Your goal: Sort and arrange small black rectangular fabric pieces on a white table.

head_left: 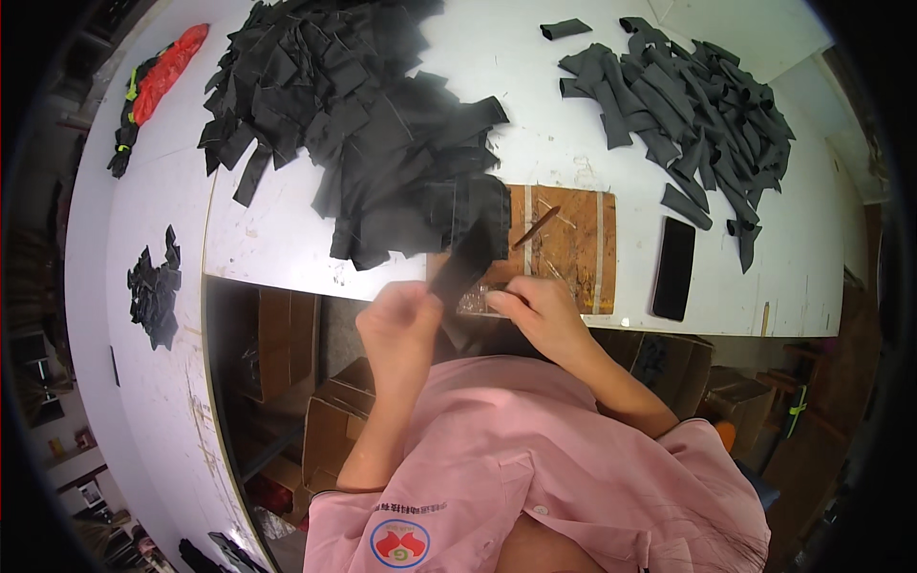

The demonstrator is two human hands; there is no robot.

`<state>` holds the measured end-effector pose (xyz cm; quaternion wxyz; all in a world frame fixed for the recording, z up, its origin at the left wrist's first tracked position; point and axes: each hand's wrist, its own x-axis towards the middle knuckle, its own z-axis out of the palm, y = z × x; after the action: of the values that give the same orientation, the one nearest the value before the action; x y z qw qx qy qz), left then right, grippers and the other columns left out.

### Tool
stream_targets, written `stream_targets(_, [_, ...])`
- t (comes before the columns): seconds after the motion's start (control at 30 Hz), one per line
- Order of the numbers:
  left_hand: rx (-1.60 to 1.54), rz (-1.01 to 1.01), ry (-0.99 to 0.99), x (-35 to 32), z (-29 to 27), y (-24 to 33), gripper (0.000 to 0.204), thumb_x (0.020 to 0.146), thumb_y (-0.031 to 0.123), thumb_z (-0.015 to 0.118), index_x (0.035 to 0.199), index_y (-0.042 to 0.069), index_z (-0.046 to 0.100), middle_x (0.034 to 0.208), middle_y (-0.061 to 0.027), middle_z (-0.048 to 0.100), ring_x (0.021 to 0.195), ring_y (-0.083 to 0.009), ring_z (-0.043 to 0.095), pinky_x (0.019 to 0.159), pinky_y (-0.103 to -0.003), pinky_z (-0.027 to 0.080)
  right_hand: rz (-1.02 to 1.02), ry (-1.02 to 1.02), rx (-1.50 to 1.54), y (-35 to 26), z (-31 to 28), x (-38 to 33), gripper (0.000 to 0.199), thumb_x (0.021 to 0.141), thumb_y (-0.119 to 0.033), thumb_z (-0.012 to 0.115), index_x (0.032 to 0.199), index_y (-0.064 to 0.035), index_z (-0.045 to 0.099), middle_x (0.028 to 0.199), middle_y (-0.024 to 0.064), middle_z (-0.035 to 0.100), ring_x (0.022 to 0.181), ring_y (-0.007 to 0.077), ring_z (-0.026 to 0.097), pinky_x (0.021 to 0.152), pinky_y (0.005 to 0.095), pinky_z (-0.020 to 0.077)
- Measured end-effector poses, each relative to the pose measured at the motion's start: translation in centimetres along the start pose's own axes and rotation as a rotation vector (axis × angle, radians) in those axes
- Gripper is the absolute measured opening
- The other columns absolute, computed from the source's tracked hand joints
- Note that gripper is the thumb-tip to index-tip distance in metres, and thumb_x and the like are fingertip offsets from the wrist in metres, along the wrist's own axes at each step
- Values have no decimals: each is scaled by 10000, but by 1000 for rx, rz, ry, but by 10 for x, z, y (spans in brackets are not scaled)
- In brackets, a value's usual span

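Observation:
At the front edge of the table, my left hand (394, 320) pinches a dark fabric strip (465, 258), blurred by motion, that slants up and away from my fingers. My right hand (546, 313) is beside it, over the near edge of a brown wooden-looking board (585, 250) with pale bands. Its fingers are curled and the thumb presses in; whatever they may hold is too small to make out. A thin brown pointed stick (537, 227) lies on the board. Just beyond my left hand, flat black fabric pieces (392, 181) spread in a large heap.
Narrow, tube-like dark fabric pieces (669, 100) are piled at the far right. A black phone (674, 267) lies right of the board. Small black scraps (155, 294) and a red bundle (172, 72) are on the left side table. Cardboard boxes (334, 420) stand below the table.

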<state>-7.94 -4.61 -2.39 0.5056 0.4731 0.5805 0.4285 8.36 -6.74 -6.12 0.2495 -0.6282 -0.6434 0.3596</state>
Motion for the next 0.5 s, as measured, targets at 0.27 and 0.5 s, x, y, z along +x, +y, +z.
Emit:
stream_targets(0.27, [387,307,-91,-9,20,6,105,720,23,596,819,0,569,664,-19,577,589,-73,526,535,-222,429,-295,271,413,-30,-7,10,169,674,-64,646,815,1,581,710,79,510,587,177,534,525,265,439])
stream_targets(0.5, [-196,-100,77,10,23,-1,121,719,-74,526,817,-4,518,615,-46,548,393,-22,392,329,-167,268,-206,388,226,-24,5,19,119,658,21,561,777,26,569,735,125,524,601,251,560,528,302,452])
